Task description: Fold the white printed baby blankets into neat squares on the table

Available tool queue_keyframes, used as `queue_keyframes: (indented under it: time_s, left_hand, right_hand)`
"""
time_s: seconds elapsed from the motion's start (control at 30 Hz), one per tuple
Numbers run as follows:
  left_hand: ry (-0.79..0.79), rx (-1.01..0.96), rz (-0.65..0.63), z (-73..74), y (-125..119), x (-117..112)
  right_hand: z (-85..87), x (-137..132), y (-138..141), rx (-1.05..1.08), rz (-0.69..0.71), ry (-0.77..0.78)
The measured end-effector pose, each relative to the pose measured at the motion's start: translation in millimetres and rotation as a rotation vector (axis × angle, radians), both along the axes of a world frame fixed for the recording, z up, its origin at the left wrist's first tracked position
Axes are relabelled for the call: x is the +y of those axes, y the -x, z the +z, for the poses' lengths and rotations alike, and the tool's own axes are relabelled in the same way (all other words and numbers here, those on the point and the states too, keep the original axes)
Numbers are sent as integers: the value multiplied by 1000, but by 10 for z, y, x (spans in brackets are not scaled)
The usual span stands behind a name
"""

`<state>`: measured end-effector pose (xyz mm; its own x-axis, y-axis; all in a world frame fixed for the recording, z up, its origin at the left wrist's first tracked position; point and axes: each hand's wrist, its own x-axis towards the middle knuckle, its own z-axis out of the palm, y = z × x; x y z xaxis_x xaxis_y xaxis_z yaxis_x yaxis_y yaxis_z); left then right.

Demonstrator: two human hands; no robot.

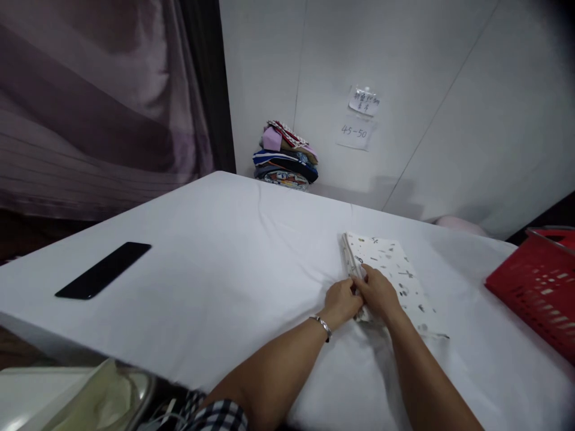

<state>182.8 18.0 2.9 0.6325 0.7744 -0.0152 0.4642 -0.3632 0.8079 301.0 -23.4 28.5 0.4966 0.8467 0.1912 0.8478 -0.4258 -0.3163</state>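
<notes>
A folded white cloth with small dark prints (395, 269) lies on the white-covered table (233, 251), right of centre. My left hand (342, 302), with a bracelet on its wrist, is closed on the cloth's near left edge. Beside it, my right hand (378, 293) rests on the same corner with its fingers curled over the fabric. Both hands touch each other at the folded edge.
A black phone (104, 270) lies flat at the table's left. A red plastic basket (536, 287) sits at the right edge. A stack of folded coloured clothes (286, 157) stands at the far side by the white wall. A curtain hangs on the left.
</notes>
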Motion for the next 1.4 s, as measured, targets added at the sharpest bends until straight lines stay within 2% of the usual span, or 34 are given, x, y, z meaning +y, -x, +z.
queue_keyframes:
  time_s: [0.2,0.3,0.5,0.7,1.07,1.3,1.4]
  left_hand:
    - [69,-65,-96,20,18,29]
    - [115,-109,-140,26,31,70]
    - [258,-170,-251,-27,46,218]
    - [281,-199,5,-28,23,287]
    - [93,-228,111,-2,29,254]
    - [14,-17,210,138,-190,276]
    - [14,94,264,145,-300,280]
  right_hand:
    - [-125,14,-133,61,60,-11]
    - [-104,28,-185,98,87,-6]
    - [-21,64,-165,131,102,123]
    - [43,58,-85,86,65,127]
    - [148,68,-4,50,18,231]
    - [135,73,-35,59,33,219]
    - [126,78,-49,60,42,208]
